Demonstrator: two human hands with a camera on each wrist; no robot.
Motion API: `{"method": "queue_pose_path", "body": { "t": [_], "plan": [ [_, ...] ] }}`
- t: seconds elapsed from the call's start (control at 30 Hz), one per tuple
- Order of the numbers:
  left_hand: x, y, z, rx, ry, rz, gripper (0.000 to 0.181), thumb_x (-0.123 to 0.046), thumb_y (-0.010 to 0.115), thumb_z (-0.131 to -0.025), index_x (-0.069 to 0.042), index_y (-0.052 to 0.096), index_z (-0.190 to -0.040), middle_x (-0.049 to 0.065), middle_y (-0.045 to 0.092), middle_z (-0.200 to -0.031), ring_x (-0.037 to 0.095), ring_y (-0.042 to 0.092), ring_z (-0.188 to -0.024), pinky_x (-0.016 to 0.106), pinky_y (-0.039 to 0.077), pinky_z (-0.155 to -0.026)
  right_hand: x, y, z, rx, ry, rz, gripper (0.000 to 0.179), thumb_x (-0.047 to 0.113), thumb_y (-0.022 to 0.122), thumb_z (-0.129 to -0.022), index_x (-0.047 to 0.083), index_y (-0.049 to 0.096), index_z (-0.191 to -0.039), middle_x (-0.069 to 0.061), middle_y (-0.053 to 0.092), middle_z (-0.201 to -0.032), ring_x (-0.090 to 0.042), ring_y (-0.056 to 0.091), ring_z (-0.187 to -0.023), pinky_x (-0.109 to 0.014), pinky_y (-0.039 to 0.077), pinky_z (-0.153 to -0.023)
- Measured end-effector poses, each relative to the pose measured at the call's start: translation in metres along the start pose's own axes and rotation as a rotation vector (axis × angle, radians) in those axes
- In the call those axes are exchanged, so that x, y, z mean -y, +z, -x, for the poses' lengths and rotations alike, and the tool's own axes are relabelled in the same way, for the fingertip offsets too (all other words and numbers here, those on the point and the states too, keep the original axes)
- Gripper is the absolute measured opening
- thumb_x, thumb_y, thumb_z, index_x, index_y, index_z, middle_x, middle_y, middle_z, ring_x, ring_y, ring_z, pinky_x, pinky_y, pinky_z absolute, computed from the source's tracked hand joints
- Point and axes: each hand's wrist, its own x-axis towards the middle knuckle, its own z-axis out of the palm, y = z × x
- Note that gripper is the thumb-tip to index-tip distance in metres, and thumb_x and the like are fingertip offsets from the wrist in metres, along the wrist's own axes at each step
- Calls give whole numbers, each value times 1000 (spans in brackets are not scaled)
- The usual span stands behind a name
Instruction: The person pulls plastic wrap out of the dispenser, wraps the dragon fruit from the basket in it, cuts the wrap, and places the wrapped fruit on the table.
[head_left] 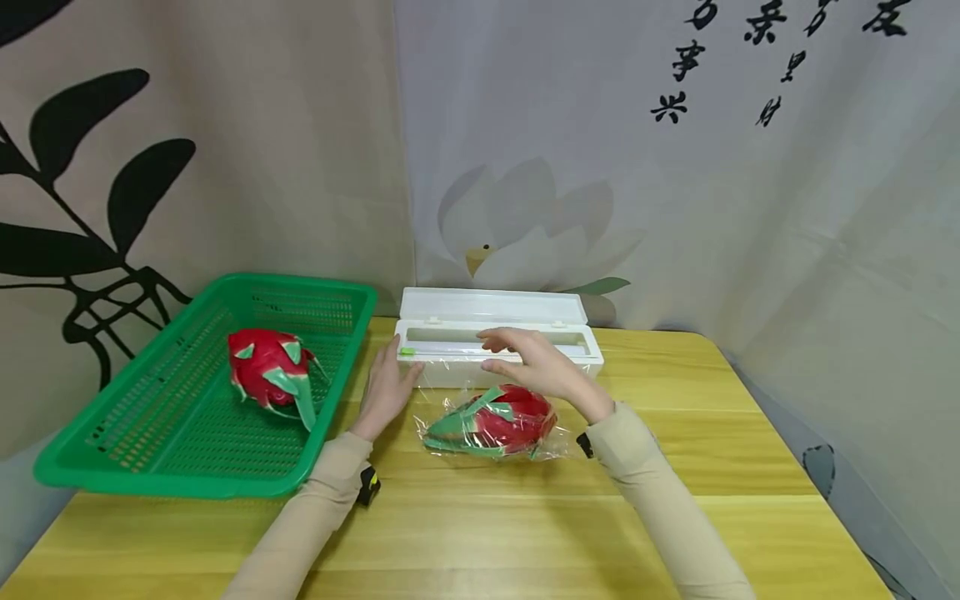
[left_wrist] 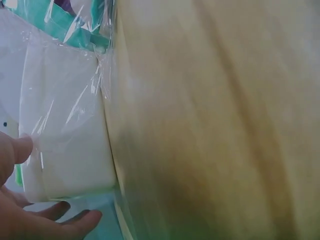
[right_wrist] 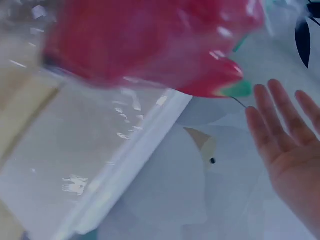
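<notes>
I saw the left hand [head_left: 386, 390] spread against the white box [head_left: 461, 377], the right hand [head_left: 536, 364] wide and empty above it. One dragon fruit [head_left: 517, 421] lay in front within clear film [head_left: 557, 446], seemingly half wrapped; the second fruit [head_left: 270, 367] was left bare in the green basket [head_left: 202, 486].

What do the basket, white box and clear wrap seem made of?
Green basket: probably moulded plastic, slightly glossy, with regular perforations. White box: likely hard plastic, smooth, with rounded corners. Clear wrap: apparently thin plastic film, shiny, showing wrinkles and highlights.
</notes>
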Motion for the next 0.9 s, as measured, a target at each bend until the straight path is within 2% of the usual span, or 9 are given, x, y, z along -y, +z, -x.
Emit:
{"method": "queue_pose_path", "body": {
  "t": [0.17, 0.37, 0.53, 0.63, 0.8, 0.9],
  "plan": [
    [0, 0, -2, -4, -17, -6, 73, -33, 57, -95, -3, 20, -150, 30, 30, -146, 47, 35, -133, 59, 34, -108, 17, -4, -33, 62, -64, 136, 36, 27, 59, -94, 7, 59, -124, -11, 68, -116, -22, 65, -106, -38, 52, -94],
    [-3, 0, -3, -8, -17, -33, 75, -38, 58, -93, -2, 22, -149, 30, 35, -140, 46, 42, -125, 59, 42, -98, 31, 3, -69, 187, -50, 282, 32, 26, 58, -95, 8, 63, -121, -9, 69, -114, -19, 66, -101, -34, 53, -89],
    [-4, 0, -4, -4, -34, -46, 79, -44, 59, -91, -3, 23, -148, 29, 33, -141, 46, 40, -125, 60, 42, -97, 38, 17, -92, 295, -2, 406, 31, 27, 59, -94, 10, 64, -120, -6, 68, -117, -19, 64, -107, -36, 52, -93],
    [-4, 1, -6, -8, -45, -54, 80, -45, 60, -90, -4, 24, -148, 29, 33, -143, 46, 39, -126, 60, 41, -99, 41, 26, -101, 349, 53, 459, 34, 26, 59, -94, 12, 62, -125, -4, 65, -124, -20, 61, -115, -37, 50, -98],
    [-5, 2, -7, -19, -57, -94, 80, -47, 63, -87, -6, 27, -146, 27, 34, -141, 44, 41, -124, 59, 44, -93, 45, 43, -112, 427, 127, 524, 46, 21, 58, -95, 20, 49, -140, -3, 54, -139, -20, 52, -128, -36, 46, -104],
    [-6, 2, -8, -24, -48, -121, 79, -45, 64, -86, -4, 29, -144, 28, 36, -139, 46, 43, -122, 60, 47, -87, 47, 50, -117, 458, 148, 542, 54, 17, 59, -94, 26, 41, -145, -3, 49, -144, -19, 51, -128, -33, 46, -103]
  ]
}}
